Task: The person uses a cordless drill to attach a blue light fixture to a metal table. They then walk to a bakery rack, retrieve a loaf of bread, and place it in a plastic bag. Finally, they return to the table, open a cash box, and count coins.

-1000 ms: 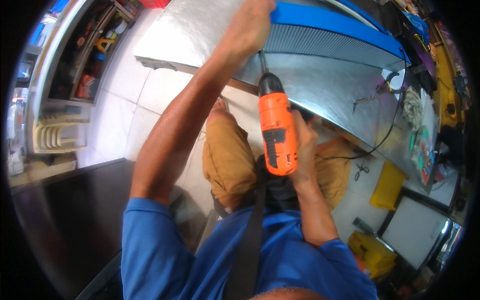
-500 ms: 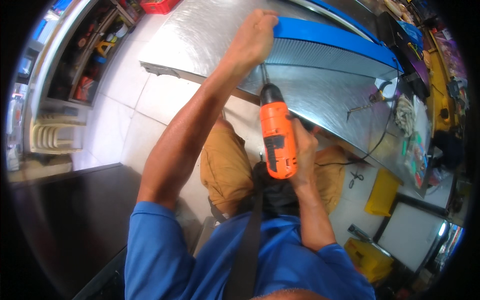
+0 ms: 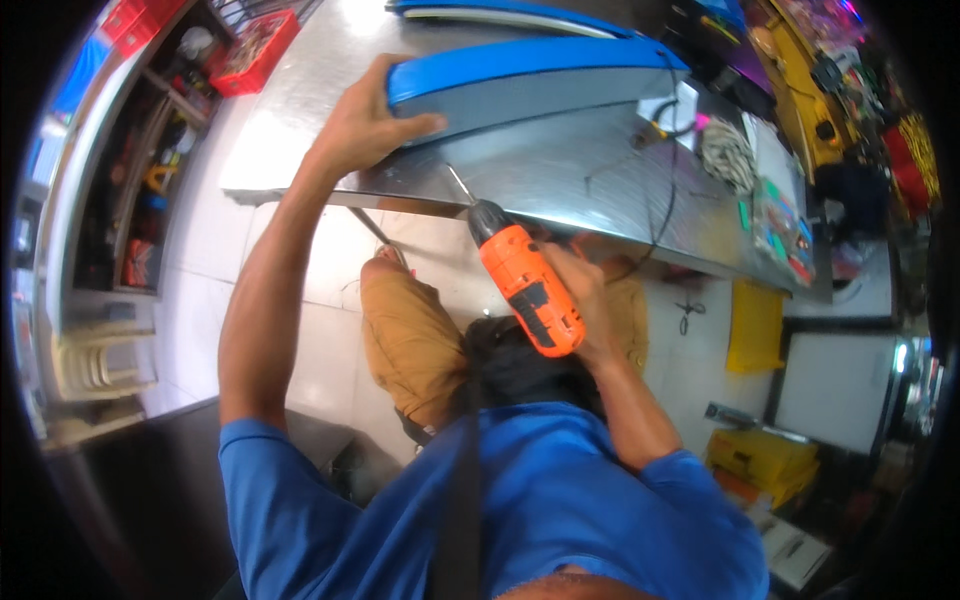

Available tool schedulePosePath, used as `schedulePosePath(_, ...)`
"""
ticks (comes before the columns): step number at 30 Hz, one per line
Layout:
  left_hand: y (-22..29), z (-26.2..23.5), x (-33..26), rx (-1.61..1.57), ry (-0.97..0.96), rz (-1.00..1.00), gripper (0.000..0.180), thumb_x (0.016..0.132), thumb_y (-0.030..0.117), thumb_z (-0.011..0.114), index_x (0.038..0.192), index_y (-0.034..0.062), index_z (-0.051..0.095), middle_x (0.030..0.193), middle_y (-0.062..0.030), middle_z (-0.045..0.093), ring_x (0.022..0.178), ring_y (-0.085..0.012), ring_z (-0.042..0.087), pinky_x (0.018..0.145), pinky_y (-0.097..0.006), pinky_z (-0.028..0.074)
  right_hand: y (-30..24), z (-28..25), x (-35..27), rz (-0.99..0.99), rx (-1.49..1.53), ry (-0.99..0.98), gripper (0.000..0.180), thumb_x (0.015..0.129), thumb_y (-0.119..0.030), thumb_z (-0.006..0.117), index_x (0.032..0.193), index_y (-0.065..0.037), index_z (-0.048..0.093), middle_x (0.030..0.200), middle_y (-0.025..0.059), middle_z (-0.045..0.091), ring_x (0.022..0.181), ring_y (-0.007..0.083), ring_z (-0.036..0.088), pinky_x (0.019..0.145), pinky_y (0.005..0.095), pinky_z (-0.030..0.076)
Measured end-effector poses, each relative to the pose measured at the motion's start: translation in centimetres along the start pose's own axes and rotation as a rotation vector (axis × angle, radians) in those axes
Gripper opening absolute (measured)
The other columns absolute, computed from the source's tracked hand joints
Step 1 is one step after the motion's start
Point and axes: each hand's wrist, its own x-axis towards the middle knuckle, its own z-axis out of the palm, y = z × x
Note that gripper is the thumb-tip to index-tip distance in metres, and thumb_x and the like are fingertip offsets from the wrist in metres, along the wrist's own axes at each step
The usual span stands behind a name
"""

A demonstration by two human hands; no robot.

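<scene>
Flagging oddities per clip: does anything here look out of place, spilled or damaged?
A small black thing, perhaps scissors, lies loose on the floor right of the legs, odd because it isn't on the table. A black cable also droops over the table's edge. No spill shows, nor damage to the drill or blue unit.

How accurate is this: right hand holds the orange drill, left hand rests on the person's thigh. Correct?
Not quite. The left hand holds the left end of the blue-topped grey piece over the metal table; the head view shows it. The right hand does hold the orange drill.
</scene>
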Motion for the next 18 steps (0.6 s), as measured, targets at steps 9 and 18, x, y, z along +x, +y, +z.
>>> schedulePosePath(9, 2.8, -5.6, -6.0, 0.298, 0.29, 0.272, 0.076, 0.073, 0.014, 0.084, 0.138, 0.0057, 0.045, 0.127, -0.0173, 0.057, 0.119, -0.0311, 0.056, 0.102, -0.043, 0.045, -1.0, -3.1, -1.8, 0.082, 0.087, 0.11, 0.031, 0.074, -0.003, 0.071, 0.104, 0.002, 0.066, 0.1, 0.0147, 0.07, 0.08, 0.0284, 0.068, 0.072, 0.0354, 0.053)
schedulePosePath(18, -0.3, -6.7, -11.2, 0.548, 0.413, 0.406, 0.089, 0.069, 0.007, 0.085, 0.143, 0.0124, 0.037, 0.137, -0.0202, 0.045, 0.126, -0.0386, 0.05, 0.103, -0.048, 0.045, 0.7, -2.3, -3.4, -0.034, 0.108, 0.14, 0.03, 0.073, -0.001, 0.071, 0.102, 0.004, 0.065, 0.096, 0.0148, 0.07, 0.076, 0.0272, 0.067, 0.07, 0.0348, 0.052)
